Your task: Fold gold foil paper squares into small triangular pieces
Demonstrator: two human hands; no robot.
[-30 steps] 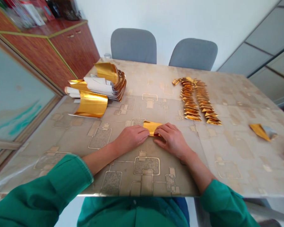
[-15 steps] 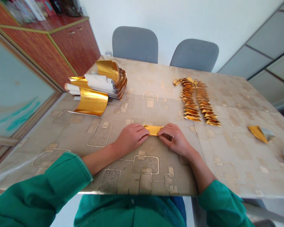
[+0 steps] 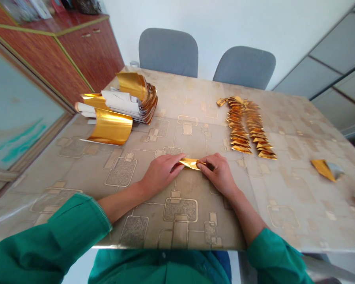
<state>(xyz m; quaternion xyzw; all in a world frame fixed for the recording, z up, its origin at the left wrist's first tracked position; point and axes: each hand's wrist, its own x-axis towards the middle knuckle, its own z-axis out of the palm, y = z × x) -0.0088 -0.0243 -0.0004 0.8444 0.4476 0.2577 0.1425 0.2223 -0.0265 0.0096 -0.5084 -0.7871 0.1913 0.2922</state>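
Note:
A narrow folded strip of gold foil paper (image 3: 189,163) lies crosswise between my hands, near the middle of the table. My left hand (image 3: 163,169) grips its left end, thumb and fingers pinched together. At its right end my right hand (image 3: 217,170) pinches the paper between thumb and fingertips. The strip looks slightly bent and shiny in its middle. Beyond it to the left sits a pile of curled gold foil sheets (image 3: 114,126) with white backs. Further right lie two rows of folded gold paper pieces (image 3: 239,134), closely overlapped.
A patterned cover lies over the table (image 3: 183,232). Toward the right edge rests a loose piece of gold and silver paper (image 3: 324,169). Two grey chairs (image 3: 168,51) stand at the far side, against a white wall. A reddish wooden cabinet (image 3: 85,55) is at the back left.
The gold strip, flat before, now looks creased and bent between my hands. My right fingers have shifted their hold at its end. The view has moved slightly.

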